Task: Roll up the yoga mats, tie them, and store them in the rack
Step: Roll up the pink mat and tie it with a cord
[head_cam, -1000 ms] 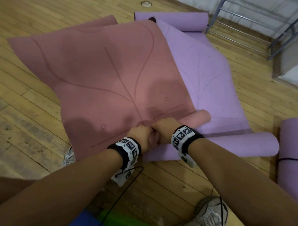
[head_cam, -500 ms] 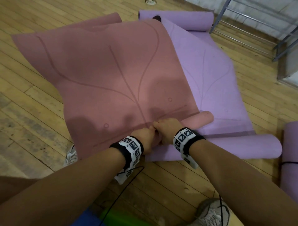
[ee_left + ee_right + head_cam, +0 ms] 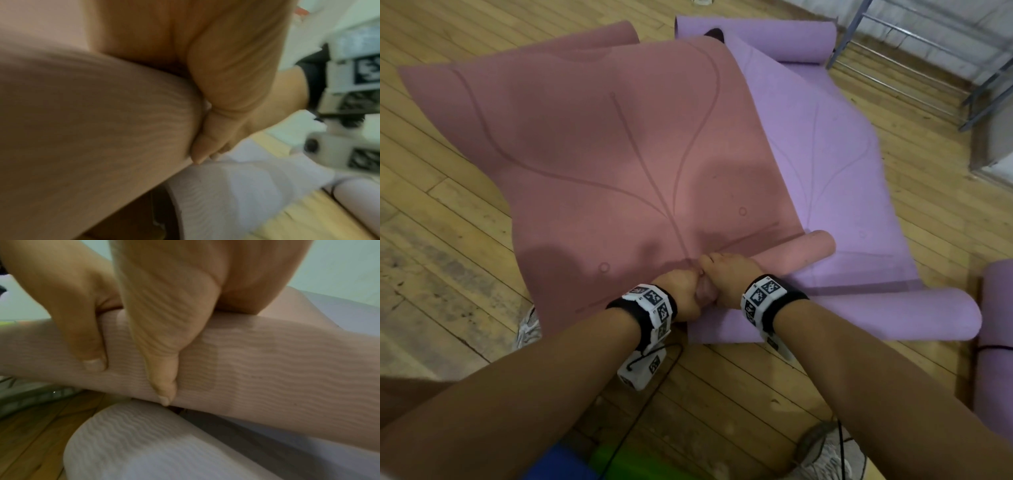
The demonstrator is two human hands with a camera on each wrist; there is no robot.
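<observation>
A pink yoga mat (image 3: 602, 154) lies spread on the floor, partly over a purple mat (image 3: 842, 154). Its near end is wound into a thin pink roll (image 3: 808, 250). My left hand (image 3: 681, 291) and right hand (image 3: 729, 274) sit side by side at the middle of that roll, fingers curled over it. In the right wrist view both thumbs press the ribbed pink roll (image 3: 287, 369), above the purple mat's rolled near end (image 3: 144, 443). The left wrist view shows the pink roll (image 3: 92, 129) under my palm. My fingertips are hidden beyond the roll.
The purple mat is curled at its near end (image 3: 893, 318) and far end (image 3: 774, 37). A tied purple roll (image 3: 996, 342) lies at the right edge. A metal rack (image 3: 979, 68) stands far right. My shoes (image 3: 825, 455) and a black cable (image 3: 647, 411) are close below.
Both hands keep their grip on the pink roll at the same spot. The roll has shifted only slightly away from me.
</observation>
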